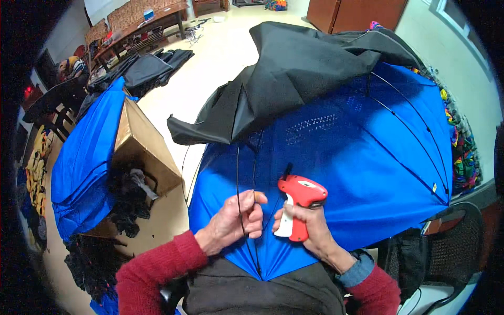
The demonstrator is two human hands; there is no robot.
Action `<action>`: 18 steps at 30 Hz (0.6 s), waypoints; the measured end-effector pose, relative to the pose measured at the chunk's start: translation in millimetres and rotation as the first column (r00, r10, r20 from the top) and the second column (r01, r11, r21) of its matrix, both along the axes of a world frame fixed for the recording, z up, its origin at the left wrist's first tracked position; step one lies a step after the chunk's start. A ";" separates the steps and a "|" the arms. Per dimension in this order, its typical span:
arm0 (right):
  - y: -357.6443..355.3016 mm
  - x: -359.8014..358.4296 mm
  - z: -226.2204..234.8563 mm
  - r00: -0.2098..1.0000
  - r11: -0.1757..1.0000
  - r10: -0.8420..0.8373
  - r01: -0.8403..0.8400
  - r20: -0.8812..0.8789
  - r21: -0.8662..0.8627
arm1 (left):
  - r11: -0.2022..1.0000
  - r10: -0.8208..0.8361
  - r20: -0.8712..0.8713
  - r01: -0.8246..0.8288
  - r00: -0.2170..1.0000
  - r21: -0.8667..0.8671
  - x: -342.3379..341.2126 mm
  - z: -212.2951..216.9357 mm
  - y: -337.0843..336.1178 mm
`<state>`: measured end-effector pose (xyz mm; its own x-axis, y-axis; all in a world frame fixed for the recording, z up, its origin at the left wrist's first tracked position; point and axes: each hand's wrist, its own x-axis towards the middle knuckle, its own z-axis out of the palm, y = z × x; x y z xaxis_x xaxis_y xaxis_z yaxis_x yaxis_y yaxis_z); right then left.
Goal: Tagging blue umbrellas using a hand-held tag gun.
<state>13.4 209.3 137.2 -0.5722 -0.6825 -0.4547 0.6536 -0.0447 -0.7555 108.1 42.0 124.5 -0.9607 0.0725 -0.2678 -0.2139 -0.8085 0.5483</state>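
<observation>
Gripping a red tagging gun (299, 202), right hand (310, 226) beside left hand (231, 223) pinching umbrella rib (239, 178)

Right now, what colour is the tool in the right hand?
The tagging gun in the right hand is red with a white trigger, seen in the head view.

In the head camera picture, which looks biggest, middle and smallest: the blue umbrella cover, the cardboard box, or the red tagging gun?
1. Blue umbrella cover: biggest by far.
2. Cardboard box: middle, though it sits farther from the camera.
3. Red tagging gun: smallest, gripped in the right hand.
</observation>
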 end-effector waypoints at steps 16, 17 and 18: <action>-17.3 -0.2 -20.2 0.990 0.995 -0.022 0.035 -0.136 0.094 | 0.955 0.059 0.080 -0.033 0.995 -0.296 -17.6 -36.1 -0.3; -17.4 0.9 -20.8 0.990 0.994 -0.024 0.038 -0.142 0.100 | 0.955 0.057 0.073 -0.033 0.996 -0.295 -17.3 -37.2 -0.5; -17.4 1.6 -20.9 0.989 0.993 -0.025 0.041 -0.149 0.106 | 0.956 0.057 0.072 -0.034 0.996 -0.293 -17.3 -37.1 -0.4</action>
<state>15.0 191.8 116.3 -0.6598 -0.6130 -0.4346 0.5348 0.0233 -0.8447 90.9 41.6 87.4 -0.9363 -0.0630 -0.3454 -0.2325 -0.6261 0.7443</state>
